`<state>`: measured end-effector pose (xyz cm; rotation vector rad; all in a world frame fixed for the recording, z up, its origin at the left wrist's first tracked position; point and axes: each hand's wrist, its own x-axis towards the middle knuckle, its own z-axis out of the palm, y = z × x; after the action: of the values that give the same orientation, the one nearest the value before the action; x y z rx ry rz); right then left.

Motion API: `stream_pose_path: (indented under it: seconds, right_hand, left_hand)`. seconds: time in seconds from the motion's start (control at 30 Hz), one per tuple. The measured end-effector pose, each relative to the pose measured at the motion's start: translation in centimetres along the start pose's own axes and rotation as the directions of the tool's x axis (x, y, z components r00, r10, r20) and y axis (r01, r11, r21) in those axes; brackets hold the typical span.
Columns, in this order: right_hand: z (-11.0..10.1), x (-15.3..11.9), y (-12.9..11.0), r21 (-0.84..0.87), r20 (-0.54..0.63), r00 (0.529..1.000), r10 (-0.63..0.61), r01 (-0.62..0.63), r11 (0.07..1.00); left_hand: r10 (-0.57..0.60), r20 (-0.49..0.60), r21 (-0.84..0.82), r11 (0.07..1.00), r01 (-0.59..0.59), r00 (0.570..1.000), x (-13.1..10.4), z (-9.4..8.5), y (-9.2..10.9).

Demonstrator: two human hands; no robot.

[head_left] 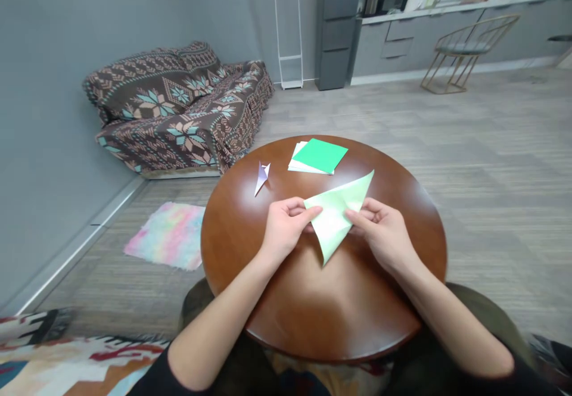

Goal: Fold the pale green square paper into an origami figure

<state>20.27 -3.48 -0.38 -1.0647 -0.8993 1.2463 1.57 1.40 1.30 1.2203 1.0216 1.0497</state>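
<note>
Both hands hold a pale green sheet of paper (333,220) above a round brown table (322,318). My left hand (288,223) pinches its left corner, thumb on top. On the other side, my right hand (382,226) grips the right edge, its thumb lying on the paper. The sheet looks folded into a roughly triangular shape, with one point toward me and another up to the right. Behind it lies a stack of paper with a bright green sheet (322,155) on top of white ones. A small folded purple-and-white paper piece (261,177) rests at the table's back left.
A sofa (179,104) under a patterned cover stands at the back left, with a pastel rug (167,235) on the floor nearer me. Farther back are a grey cabinet (339,27), a kitchen counter (420,15) and a wire-backed chair (465,47).
</note>
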Motion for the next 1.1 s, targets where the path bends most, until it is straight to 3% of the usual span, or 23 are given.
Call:
stream_pose_path:
  seconds: [0.2, 0.33, 0.43, 0.6, 1.1]
  right_hand:
    - [0.26, -0.1, -0.35, -0.001, -0.045, 0.999, -0.002, 0.002, 1.0]
    - [0.18, -0.11, -0.04, -0.026, 0.031, 0.999, 0.019, -0.018, 0.999]
    - [0.0, -0.08, 0.21, -0.11, -0.008, 1.0, -0.018, 0.017, 0.994]
    - [-0.09, 0.01, 0.27, -0.198, -0.062, 0.992, -0.109, 0.094, 0.976]
    - [-0.1, -0.02, 0.1, -0.134, -0.041, 0.998, -0.044, 0.038, 0.99]
  left_hand:
    - [-0.012, -0.011, -0.008, 1.0, 0.012, 1.0, 0.1, -0.11, -0.15]
    - [0.071, 0.006, 0.035, 0.997, -0.072, 0.997, -0.3, 0.03, -0.02]
    - [0.108, 0.025, 0.027, 0.994, -0.109, 0.994, -0.65, 0.26, 0.17]
    - [0.045, 0.026, -0.054, 0.998, -0.043, 0.999, -0.67, 0.35, 0.25]
    - [-0.072, 0.029, -0.084, 0.994, 0.074, 0.997, -0.24, 0.07, -0.04]
